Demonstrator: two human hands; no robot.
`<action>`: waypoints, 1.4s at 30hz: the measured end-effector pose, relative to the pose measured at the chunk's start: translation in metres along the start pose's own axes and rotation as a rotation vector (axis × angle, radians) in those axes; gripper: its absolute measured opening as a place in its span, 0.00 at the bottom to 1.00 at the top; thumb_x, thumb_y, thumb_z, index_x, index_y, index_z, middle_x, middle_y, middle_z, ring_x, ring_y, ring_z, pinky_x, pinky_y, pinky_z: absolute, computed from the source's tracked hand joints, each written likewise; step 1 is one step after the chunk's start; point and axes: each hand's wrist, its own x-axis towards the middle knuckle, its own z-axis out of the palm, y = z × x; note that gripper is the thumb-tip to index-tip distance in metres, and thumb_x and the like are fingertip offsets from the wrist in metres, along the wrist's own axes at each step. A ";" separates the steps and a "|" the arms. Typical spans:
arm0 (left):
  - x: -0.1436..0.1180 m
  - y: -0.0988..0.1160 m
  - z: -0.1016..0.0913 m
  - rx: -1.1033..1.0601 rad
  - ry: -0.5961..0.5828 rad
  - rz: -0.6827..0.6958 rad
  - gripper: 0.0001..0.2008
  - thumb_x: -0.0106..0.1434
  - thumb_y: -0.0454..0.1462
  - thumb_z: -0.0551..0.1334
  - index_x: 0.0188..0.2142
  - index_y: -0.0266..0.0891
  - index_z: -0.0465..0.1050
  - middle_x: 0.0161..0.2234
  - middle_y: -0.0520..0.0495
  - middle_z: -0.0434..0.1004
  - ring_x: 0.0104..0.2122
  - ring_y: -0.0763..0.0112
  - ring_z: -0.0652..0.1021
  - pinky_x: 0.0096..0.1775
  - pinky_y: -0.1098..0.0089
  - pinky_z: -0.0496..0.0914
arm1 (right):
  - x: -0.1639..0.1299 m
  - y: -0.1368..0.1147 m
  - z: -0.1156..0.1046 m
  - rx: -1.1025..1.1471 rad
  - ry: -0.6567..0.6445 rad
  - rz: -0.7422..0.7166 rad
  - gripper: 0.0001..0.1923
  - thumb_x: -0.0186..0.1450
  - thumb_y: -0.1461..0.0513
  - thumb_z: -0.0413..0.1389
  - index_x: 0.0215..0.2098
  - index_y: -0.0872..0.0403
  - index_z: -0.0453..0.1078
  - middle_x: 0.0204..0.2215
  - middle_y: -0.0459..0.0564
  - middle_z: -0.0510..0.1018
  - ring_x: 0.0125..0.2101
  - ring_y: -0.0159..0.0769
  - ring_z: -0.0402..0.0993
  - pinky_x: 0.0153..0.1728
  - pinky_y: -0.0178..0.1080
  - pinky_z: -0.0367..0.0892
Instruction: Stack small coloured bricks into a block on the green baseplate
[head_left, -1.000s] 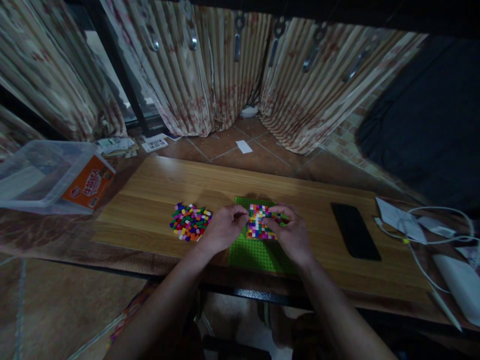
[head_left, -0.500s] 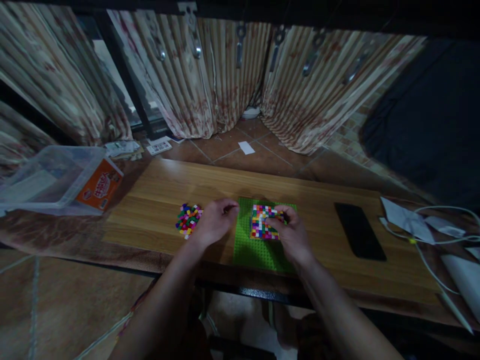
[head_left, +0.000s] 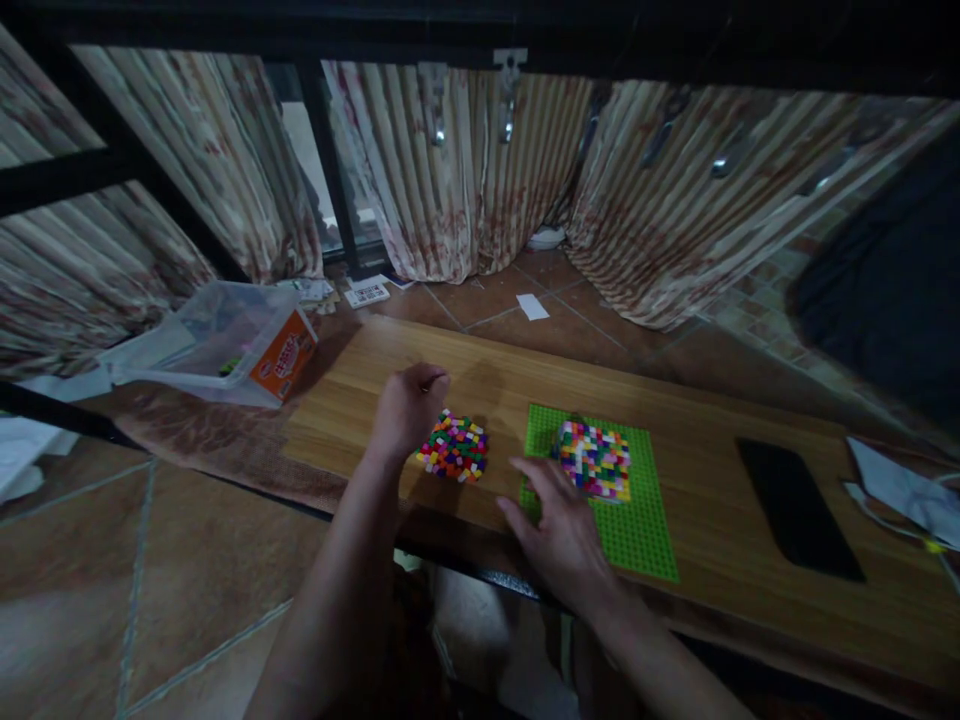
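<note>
My left hand hangs over the left edge of a loose pile of small multicoloured building bricks. Its fingers are curled together, and whatever they may pinch is too small to make out. Over the near left part of a green studded baseplate is my right hand, thumb and fingers apart and nothing between them. Its fingertips come close to a square block of tightly packed coloured bricks that stands on the baseplate.
All this lies on a long wooden board. A black phone-like slab rests at the right, with white papers and a cable beyond. A clear plastic bin with an orange label stands past the board's left end.
The view has turned left. My right hand has come off the brick block, moved left and nearer, and opened. My left hand has gone from beside the baseplate to the loose pile.
</note>
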 end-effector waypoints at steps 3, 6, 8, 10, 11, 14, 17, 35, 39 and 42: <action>0.002 -0.009 -0.006 0.022 0.078 -0.034 0.13 0.60 0.42 0.58 0.34 0.35 0.77 0.27 0.49 0.77 0.29 0.70 0.76 0.32 0.74 0.66 | 0.004 -0.005 0.045 -0.140 -0.030 -0.033 0.38 0.59 0.49 0.60 0.63 0.54 0.56 0.58 0.62 0.65 0.57 0.56 0.62 0.54 0.59 0.63; 0.003 -0.024 -0.011 0.080 0.178 -0.112 0.16 0.62 0.44 0.56 0.34 0.35 0.77 0.26 0.48 0.76 0.29 0.70 0.75 0.32 0.73 0.65 | 0.017 -0.003 0.075 -0.221 -0.080 -0.058 0.48 0.57 0.45 0.60 0.66 0.61 0.50 0.64 0.69 0.54 0.64 0.62 0.48 0.58 0.63 0.54; 0.001 -0.034 -0.011 0.123 0.184 -0.104 0.18 0.64 0.45 0.54 0.34 0.35 0.76 0.27 0.48 0.76 0.29 0.69 0.75 0.33 0.73 0.65 | 0.027 -0.002 0.085 -0.257 -0.096 -0.059 0.49 0.57 0.45 0.59 0.66 0.62 0.49 0.65 0.70 0.52 0.65 0.63 0.44 0.60 0.65 0.49; -0.004 -0.042 -0.007 0.119 0.136 -0.061 0.19 0.67 0.46 0.51 0.37 0.35 0.76 0.31 0.46 0.78 0.33 0.68 0.76 0.36 0.72 0.67 | 0.037 0.000 0.092 -0.268 -0.106 -0.072 0.48 0.58 0.45 0.59 0.67 0.60 0.48 0.66 0.69 0.51 0.66 0.61 0.43 0.61 0.64 0.47; -0.007 -0.045 -0.004 0.102 0.110 -0.037 0.20 0.67 0.46 0.50 0.40 0.36 0.75 0.35 0.45 0.80 0.36 0.67 0.77 0.39 0.71 0.68 | 0.041 0.000 0.094 -0.265 -0.111 -0.088 0.46 0.59 0.46 0.58 0.67 0.58 0.48 0.66 0.68 0.52 0.66 0.60 0.43 0.61 0.64 0.47; -0.014 -0.049 0.007 0.090 0.006 0.075 0.20 0.69 0.45 0.49 0.49 0.37 0.72 0.49 0.41 0.77 0.50 0.63 0.75 0.52 0.66 0.67 | 0.055 0.003 0.100 -0.246 -0.127 -0.145 0.42 0.62 0.50 0.57 0.67 0.56 0.47 0.65 0.65 0.55 0.66 0.57 0.46 0.61 0.63 0.48; -0.014 -0.052 0.016 0.162 -0.117 0.205 0.20 0.68 0.44 0.50 0.52 0.37 0.71 0.51 0.39 0.75 0.53 0.60 0.73 0.58 0.62 0.63 | 0.071 0.004 0.107 -0.234 -0.170 -0.193 0.38 0.62 0.56 0.56 0.66 0.63 0.50 0.63 0.69 0.58 0.64 0.57 0.50 0.60 0.61 0.51; 0.022 -0.061 0.022 0.339 -0.076 0.264 0.22 0.69 0.47 0.46 0.38 0.37 0.75 0.38 0.40 0.80 0.41 0.61 0.77 0.46 0.64 0.68 | 0.103 0.003 0.108 -0.285 -0.111 -0.100 0.23 0.62 0.53 0.58 0.50 0.58 0.66 0.48 0.59 0.69 0.49 0.48 0.62 0.50 0.50 0.63; 0.020 -0.062 0.022 0.326 -0.067 0.246 0.23 0.70 0.46 0.46 0.34 0.38 0.74 0.32 0.43 0.79 0.36 0.64 0.78 0.41 0.66 0.69 | 0.098 -0.002 0.106 -0.373 -0.097 -0.044 0.16 0.63 0.53 0.57 0.43 0.57 0.67 0.42 0.57 0.70 0.46 0.46 0.63 0.48 0.48 0.64; 0.019 -0.064 0.022 0.314 -0.072 0.246 0.22 0.70 0.46 0.46 0.32 0.39 0.74 0.31 0.44 0.79 0.35 0.64 0.77 0.40 0.67 0.69 | 0.098 -0.005 0.105 -0.431 -0.101 -0.024 0.14 0.64 0.53 0.55 0.41 0.56 0.68 0.41 0.56 0.70 0.44 0.45 0.64 0.47 0.46 0.64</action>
